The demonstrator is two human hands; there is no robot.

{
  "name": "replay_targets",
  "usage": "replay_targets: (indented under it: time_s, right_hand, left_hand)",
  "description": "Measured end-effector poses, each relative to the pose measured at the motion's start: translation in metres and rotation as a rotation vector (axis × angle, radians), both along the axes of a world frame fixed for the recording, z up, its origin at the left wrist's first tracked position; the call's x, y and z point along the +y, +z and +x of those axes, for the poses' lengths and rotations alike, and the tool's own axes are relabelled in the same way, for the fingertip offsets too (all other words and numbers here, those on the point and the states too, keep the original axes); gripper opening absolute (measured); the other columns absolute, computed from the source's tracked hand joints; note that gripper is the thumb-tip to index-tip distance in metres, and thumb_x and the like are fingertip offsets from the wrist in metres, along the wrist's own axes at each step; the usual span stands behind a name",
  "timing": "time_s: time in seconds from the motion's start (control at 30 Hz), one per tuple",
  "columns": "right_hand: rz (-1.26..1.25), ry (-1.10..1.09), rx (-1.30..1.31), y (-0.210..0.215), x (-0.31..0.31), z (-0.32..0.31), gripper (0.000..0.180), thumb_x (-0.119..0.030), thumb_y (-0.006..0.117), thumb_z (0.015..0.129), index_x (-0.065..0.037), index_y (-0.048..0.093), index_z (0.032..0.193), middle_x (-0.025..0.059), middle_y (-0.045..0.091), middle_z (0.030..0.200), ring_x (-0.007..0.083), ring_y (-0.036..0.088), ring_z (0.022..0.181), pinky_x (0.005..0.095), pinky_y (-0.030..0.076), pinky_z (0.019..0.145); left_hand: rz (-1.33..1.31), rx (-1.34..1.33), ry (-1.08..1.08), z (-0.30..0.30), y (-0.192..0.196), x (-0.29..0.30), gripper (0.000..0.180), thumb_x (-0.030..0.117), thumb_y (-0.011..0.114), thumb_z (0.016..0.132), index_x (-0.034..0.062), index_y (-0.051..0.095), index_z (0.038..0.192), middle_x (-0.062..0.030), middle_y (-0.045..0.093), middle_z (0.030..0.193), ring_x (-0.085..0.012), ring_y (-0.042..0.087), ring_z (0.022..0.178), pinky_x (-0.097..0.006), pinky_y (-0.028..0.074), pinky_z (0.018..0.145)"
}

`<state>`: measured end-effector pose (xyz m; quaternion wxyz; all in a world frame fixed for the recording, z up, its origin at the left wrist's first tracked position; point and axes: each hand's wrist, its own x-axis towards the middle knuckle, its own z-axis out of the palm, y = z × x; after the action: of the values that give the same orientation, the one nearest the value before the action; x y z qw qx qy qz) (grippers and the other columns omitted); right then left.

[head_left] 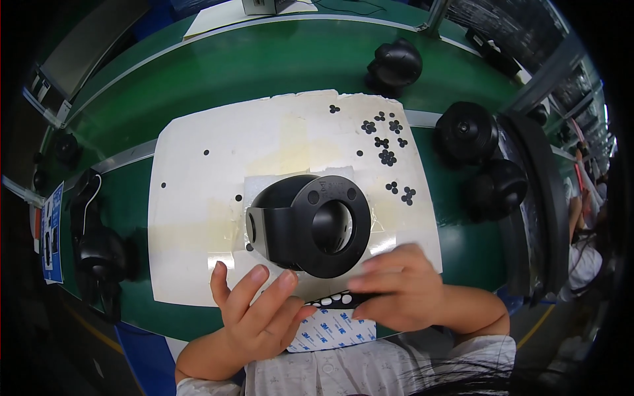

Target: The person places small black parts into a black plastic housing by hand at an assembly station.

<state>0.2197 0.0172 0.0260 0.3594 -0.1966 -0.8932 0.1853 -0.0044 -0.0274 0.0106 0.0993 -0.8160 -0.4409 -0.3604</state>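
A black plastic housing [281, 231] with a wide round ring face and a large central hole lies on its side in front of me. Its ring has two dark round pads near the top. My left hand [261, 317] is palm up below it, fingers spread, the thumb near a white sheet [333, 332] with blue print. Above that sheet is a dark strip [340, 301] bearing several white round dots. My right hand [403, 290] is at the strip's right end, its fingers smeared by motion; whether they grip anything is unclear.
Under the housing lies a worn cream board [188, 231] on a green table [244, 66]. Small black discs [387, 157] cluster at its upper right. Black rounded units [465, 132] stand right and behind; another black device [99, 254] is at left. Someone [584, 264] sits far right.
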Motion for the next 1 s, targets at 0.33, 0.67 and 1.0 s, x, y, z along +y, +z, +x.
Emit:
replay_targets:
  time_s: [0.33,0.67,1.0]
  right_hand:
    - [-0.508,-0.201,0.18,-0.006,0.024,-0.003,0.01,-0.016,0.057,0.082,-0.007,0.061,0.084,0.0175,0.033,0.133,0.0335,0.029,0.121,0.04,0.021,0.099]
    - [-0.6,-0.182,0.202,-0.008,0.024,-0.004,0.011,-0.017,0.056,0.083,-0.008,0.061,0.085,0.0188,0.032,0.133,0.0319,0.028,0.123,0.0391,0.021,0.099]
    - [-0.671,-0.148,0.272,-0.012,0.024,-0.005,0.011,-0.017,0.056,0.083,-0.008,0.061,0.086,0.0188,0.031,0.134,0.0316,0.027,0.123,0.0388,0.021,0.099]
  left_hand:
    - [-0.151,0.048,-0.024,0.003,0.0,0.006,0.018,0.024,0.066,0.071,0.0084,0.057,0.069,-0.0046,0.052,0.117,-0.0274,0.043,0.114,-0.053,0.019,0.099]
    - [-0.161,0.04,-0.024,0.001,-0.001,0.006,0.016,0.023,0.066,0.071,0.0083,0.059,0.071,-0.0028,0.051,0.119,-0.0265,0.042,0.116,-0.053,0.02,0.098]
    - [-0.191,0.056,-0.015,0.001,0.0,0.004,0.015,0.022,0.066,0.072,0.0075,0.061,0.074,-0.0023,0.049,0.121,-0.0263,0.04,0.117,-0.054,0.019,0.099]
